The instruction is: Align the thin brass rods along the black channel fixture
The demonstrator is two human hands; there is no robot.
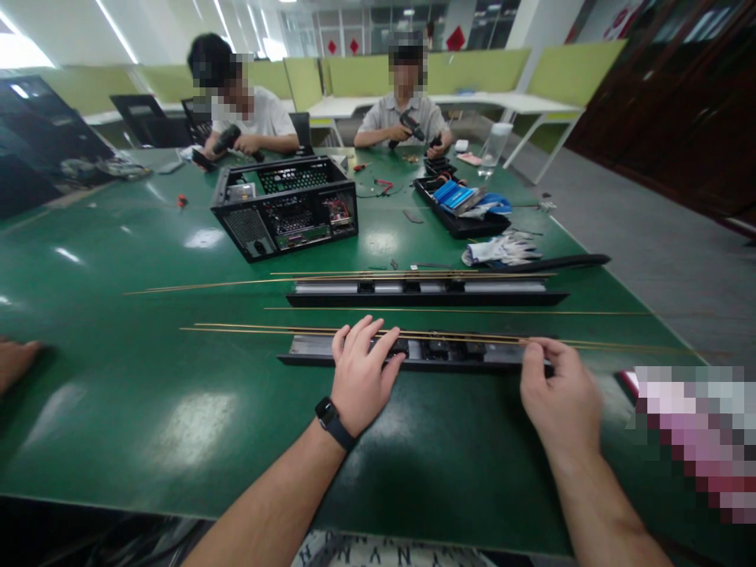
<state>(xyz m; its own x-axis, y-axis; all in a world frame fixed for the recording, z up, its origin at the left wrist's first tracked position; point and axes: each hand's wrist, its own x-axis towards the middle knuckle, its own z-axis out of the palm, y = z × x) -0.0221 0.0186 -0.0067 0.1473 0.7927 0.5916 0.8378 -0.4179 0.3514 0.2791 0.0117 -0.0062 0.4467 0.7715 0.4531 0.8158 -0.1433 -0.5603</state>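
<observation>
My left hand [363,378] lies with fingers spread across the nearer black metal channel [342,361] and the thin brass-coloured rods [236,328] along its top. Dark block-like parts [437,346] sit inside that channel, to the right of my left hand. Near the channel's right end, my right hand [561,394] pinches a thin brass rod between thumb and fingers. Behind it lies a second black channel [425,299], parallel to the first, with more rods on top. A single rod [461,311] rests on the table between the two channels.
An open black computer case [289,209] stands on the green table [177,425]. Beyond it, two people hold power drills. A black tray [466,224] with blue items, white gloves [502,248] and a clear bottle [494,150] are at right. Another person's hand [15,362] shows at far left.
</observation>
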